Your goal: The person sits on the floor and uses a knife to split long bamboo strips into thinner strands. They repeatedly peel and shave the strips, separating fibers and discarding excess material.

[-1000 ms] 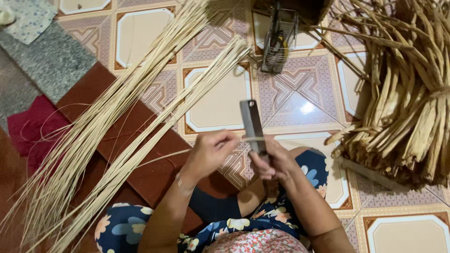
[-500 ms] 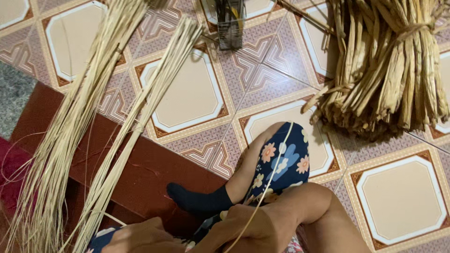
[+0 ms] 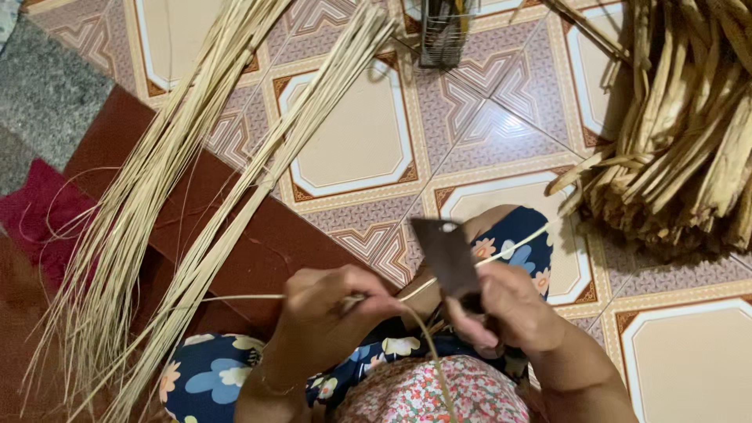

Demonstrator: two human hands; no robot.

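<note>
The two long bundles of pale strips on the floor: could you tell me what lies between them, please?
In the head view, only bare patterned floor tile and, lower down, the dark red mat show between the left bundle and the right bundle; nothing else lies there.

Floral clothes, bare forearms

Dark blue trousers (image 3: 205,381) with pale blue and white flowers; pink flowered top (image 3: 427,395); thin bracelet (image 3: 270,385) on left wrist; no sleeves visible.

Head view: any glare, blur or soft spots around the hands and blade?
Head view: even indoor light with soft shadows, and only mild sheen on the glossy floor tiles. The knife blade is dark and slightly smeared, while the left hand and right hand look a little soft. The thin strip stays readable, and the dry bundle is sharp.
</note>
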